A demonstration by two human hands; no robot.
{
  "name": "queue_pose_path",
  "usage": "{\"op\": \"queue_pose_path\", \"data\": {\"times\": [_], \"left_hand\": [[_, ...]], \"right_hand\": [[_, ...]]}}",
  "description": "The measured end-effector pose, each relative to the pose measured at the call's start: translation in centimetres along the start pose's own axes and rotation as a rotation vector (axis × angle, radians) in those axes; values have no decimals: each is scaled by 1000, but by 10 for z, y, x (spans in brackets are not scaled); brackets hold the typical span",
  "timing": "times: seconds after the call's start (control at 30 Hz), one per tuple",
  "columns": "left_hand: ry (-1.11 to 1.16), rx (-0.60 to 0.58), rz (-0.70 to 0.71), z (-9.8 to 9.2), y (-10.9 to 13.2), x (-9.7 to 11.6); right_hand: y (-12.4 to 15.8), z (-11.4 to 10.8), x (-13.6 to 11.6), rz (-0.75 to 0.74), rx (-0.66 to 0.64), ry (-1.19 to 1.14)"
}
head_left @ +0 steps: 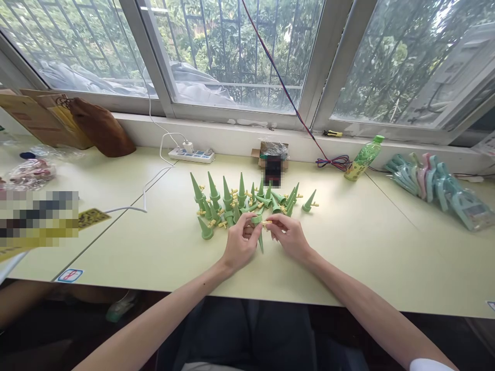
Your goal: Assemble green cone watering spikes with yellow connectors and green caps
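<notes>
My left hand is closed on a green spike, its wide round end up and its tip pointing down. Against its side, the fingertips of my right hand pinch a small yellow valve. Behind my hands several green spikes with yellow valves stand or lie in a cluster, among them an upright cone. One spike stands left of my left hand, and another is at the cluster's right edge.
On the pale table are a power strip, a small open box, a green bottle and bagged pastel items. A brown bag rests at the back left. Part of another person's arm shows at lower left.
</notes>
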State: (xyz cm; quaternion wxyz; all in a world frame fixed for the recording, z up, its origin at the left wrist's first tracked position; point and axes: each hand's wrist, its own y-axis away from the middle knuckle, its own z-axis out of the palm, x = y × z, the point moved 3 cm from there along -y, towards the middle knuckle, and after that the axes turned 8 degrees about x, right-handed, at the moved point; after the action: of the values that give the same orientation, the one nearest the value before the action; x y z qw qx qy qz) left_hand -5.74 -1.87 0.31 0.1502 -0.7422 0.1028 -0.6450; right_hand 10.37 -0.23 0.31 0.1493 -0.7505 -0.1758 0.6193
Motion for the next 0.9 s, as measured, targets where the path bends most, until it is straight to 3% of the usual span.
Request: {"op": "queue_pose_path", "data": {"times": [0.4, 0.7, 0.9], "left_hand": [[-30, -18, 17, 1, 0, -1], [-12, 6, -10, 1, 0, 0], [-30, -9, 3, 1, 0, 1]], "right_hand": [[-1, 0, -5, 4, -44, 76], [1, 2, -1, -16, -60, -48], [1, 2, -1, 3, -70, 2]]}}
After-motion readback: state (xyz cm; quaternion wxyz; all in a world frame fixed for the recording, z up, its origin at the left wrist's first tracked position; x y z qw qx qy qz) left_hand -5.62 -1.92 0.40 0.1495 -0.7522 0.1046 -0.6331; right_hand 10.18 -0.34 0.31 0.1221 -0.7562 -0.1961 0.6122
